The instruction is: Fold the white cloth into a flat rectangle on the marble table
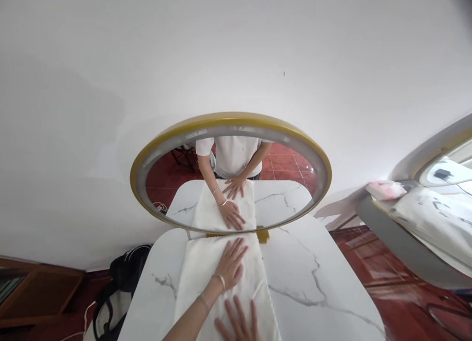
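Ahead, a plain white wall [110, 85] fills most of the view, and against it at the far edge of the worktop stands a round mirror [230, 121] with a gold rim. Below it the white marble worktop [313, 282], veined in grey, runs from the mirror toward the near edge of the picture, with red tiled floor [387, 277] showing to its right. Along the middle of the worktop lies a long white cloth [201, 272], folded into a strip reaching from the foot of the mirror to the near edge. To the left, on the floor by the wall, sits a black bag [121, 272]. On the cloth, the left hand [230, 265] rests flat with fingers spread, palm down, its grip released and only pressing the fabric; two thin bracelets [220, 280] circle its wrist. Just nearer and slightly right, the right hand [239, 324] also lies flat on the cloth, fingers extended, grasping nothing. The mirror repeats both hands, the cloth and a white shirt.
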`<state>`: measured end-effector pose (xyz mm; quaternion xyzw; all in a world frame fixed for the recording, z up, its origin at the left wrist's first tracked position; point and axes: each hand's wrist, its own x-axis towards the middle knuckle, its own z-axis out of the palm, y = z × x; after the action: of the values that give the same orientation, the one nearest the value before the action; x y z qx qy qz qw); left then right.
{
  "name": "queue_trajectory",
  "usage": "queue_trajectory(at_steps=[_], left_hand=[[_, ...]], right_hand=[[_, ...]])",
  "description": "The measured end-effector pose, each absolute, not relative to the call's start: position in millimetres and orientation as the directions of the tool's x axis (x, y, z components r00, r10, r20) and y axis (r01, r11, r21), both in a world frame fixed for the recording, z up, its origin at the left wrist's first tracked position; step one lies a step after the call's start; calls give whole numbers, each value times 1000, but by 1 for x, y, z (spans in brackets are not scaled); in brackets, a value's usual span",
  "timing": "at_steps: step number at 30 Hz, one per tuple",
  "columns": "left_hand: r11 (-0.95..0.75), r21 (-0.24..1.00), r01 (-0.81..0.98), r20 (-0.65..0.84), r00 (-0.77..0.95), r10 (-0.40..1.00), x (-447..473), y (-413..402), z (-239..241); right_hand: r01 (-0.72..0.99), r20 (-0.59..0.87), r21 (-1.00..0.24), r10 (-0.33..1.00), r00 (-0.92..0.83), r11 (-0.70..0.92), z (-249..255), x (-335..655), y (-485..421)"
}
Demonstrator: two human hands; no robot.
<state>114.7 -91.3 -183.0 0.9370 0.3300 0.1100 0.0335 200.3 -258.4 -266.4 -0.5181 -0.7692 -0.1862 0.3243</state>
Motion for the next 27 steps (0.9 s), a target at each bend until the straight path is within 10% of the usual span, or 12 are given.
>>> queue_trajectory(at_steps=[5,15,27], left_hand=[[-835,264,482,140,838,528,204,-90,-182],[-822,292,489,189,813,551,199,-92,-185],[-745,196,637,169,727,666,57,-72,-179]], right_hand=[[903,472,-6,797,-377,430,-205,260,-275],[888,7,-335,944,-331,314,-189,255,-294],[745,1,-500,860,-510,442,-184,153,-265]])
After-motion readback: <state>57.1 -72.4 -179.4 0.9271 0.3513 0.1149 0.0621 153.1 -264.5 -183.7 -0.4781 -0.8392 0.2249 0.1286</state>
